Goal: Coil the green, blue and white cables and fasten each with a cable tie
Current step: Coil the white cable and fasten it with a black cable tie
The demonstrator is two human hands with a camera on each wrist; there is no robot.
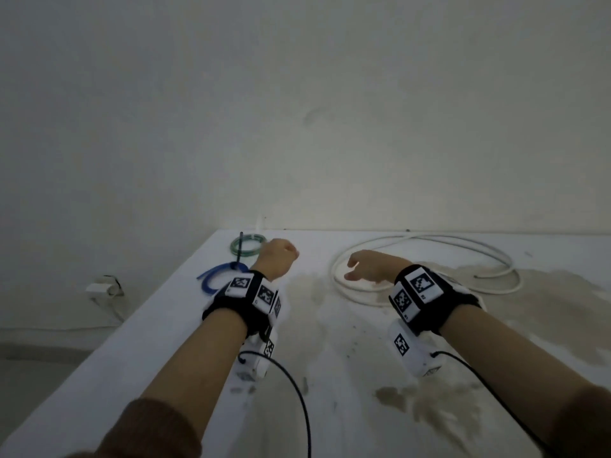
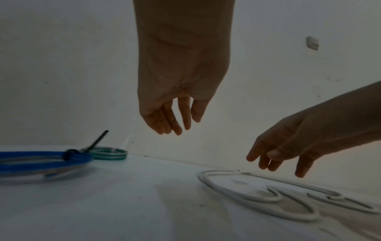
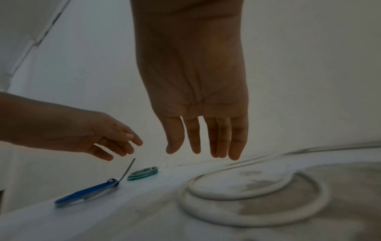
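Both hands hover above white cable (image 1: pixel 426 269).

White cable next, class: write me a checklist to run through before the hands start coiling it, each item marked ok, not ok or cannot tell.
1. Left hand free, nothing held: ok.
2. Right hand free, fingers relaxed above the white cable: ok.
3. Green cable coiled: ok; whether it is tied: cannot tell.
4. Blue cable coiled with a dark cable tie on it, tail sticking up: ok.
5. White cable lying in loose, uneven loops on the table, not yet coiled: not ok.
6. Spare tie for the white cable within reach: cannot tell, none shows.
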